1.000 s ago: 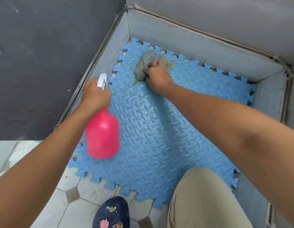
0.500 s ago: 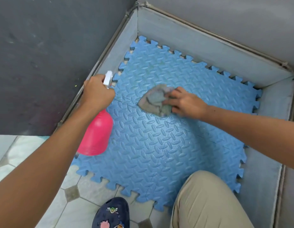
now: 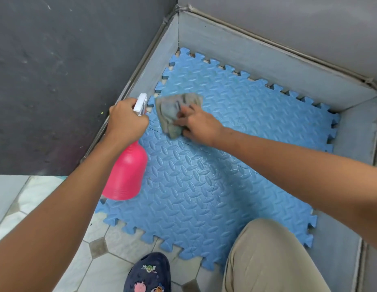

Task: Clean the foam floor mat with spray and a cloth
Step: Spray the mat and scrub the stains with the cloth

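right hand (image 3: 199, 124) has the grey cloth (image 3: 175, 111) bunched under curled fingers at the foam mat's (image 3: 204, 186) left edge near the far corner, left hand (image 3: 126, 121) wrapped round the pink spray bottle (image 3: 126, 173) just beside it, so unwiped mat lies nearer the knee

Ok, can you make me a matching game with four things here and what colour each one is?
Things:
1 spray bottle
2 cloth
3 foam mat
4 shoe

Colours:
A light blue
B dark blue with little pictures
C pink
D greyish

Pairs: 1-C, 2-D, 3-A, 4-B
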A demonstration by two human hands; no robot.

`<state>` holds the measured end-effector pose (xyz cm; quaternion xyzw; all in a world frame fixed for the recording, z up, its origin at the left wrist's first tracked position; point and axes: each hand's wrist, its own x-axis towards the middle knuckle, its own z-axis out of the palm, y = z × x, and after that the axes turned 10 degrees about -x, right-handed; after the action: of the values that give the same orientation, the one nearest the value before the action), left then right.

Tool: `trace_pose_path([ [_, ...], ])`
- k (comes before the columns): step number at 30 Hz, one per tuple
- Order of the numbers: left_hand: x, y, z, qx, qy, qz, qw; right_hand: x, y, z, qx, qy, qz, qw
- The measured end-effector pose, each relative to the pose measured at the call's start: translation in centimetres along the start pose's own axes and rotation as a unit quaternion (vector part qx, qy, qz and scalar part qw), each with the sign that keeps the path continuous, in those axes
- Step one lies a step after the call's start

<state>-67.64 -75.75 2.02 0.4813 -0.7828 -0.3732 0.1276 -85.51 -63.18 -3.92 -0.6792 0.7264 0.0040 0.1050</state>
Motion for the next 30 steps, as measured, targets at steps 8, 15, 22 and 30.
trace_pose_path([
  [8, 0.0, -0.3, -0.1, -0.016, 0.004, 0.007, 1.0, -7.3, 3.1, -2.4, 0.421, 0.033, 0.241, 0.874],
  [15, 0.1, -0.3, -0.3, -0.024, 0.009, 0.0, 1.0, -8.5, 8.1, -2.8, 0.161, 0.133, 0.28, 0.937],
  [22, -0.2, 0.0, -0.4, -0.03, 0.0, -0.022, 0.999, -8.5, 4.3, -1.6, 0.078, 0.031, 0.068, 0.994],
  [30, -0.2, 0.2, -0.3, -0.047, -0.004, -0.024, 0.999, -7.0, 4.0, -0.4, 0.013, -0.033, 0.126, 0.991],
])
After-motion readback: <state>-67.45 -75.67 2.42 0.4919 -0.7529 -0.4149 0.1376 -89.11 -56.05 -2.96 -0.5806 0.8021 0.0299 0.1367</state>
